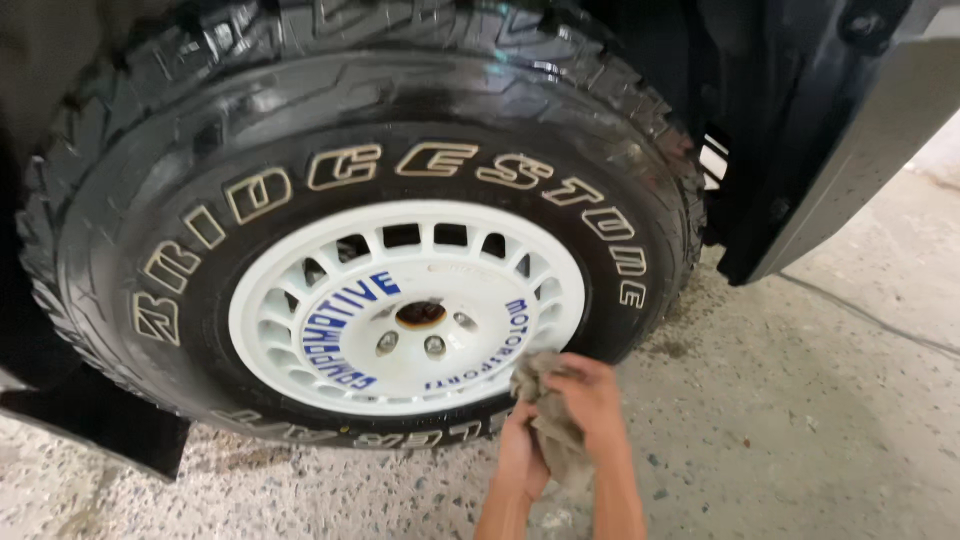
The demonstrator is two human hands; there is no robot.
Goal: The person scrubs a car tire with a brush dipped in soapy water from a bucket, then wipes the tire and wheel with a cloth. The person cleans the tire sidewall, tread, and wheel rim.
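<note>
A large black off-road tyre with raised lettering fills most of the view, mounted on a white slotted wheel with blue lettering, lug nuts and a rusty hub. Both my hands sit at the lower right of the wheel. My right hand clutches a crumpled grey-brown rag close to the rim's lower edge. My left hand grips the same rag from below, its fingers tucked under the cloth.
The tyre stands on a speckled concrete floor. Dark vehicle bodywork and a mud flap hang at the right, and another black flap sits at the lower left.
</note>
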